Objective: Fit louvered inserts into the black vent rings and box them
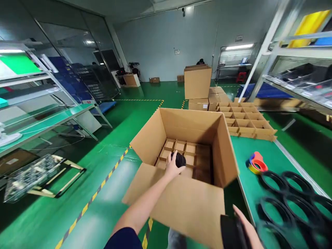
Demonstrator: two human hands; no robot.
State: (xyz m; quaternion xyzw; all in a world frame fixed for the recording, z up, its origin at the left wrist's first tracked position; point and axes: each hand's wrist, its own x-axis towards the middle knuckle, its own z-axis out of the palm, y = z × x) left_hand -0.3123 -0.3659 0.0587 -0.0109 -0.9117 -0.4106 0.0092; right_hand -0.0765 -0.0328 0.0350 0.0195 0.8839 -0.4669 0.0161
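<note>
My left hand [171, 167] reaches into an open cardboard box [192, 122], its fingers wrapped round a black round object [181, 159]. Beneath that hand, a cardboard divider grid [191, 148] splits the inside of the box into compartments. At the lower right, my right hand [247, 230] grips a black object [232, 231], blurred and partly cut off by the frame's lower edge, so its kind is unclear. Close to the right hand, several black rings [273, 182] lie on the green tabletop [242, 152].
A red, blue and yellow tape dispenser-like item [257, 162] sits beyond the rings. Cardboard dividers [246, 119] are stacked at the table's far end, near closed boxes [198, 83]. Metal shelving [298, 88] stands at right, a workbench [46, 119] at left. The box's near flap [186, 204] hangs outward.
</note>
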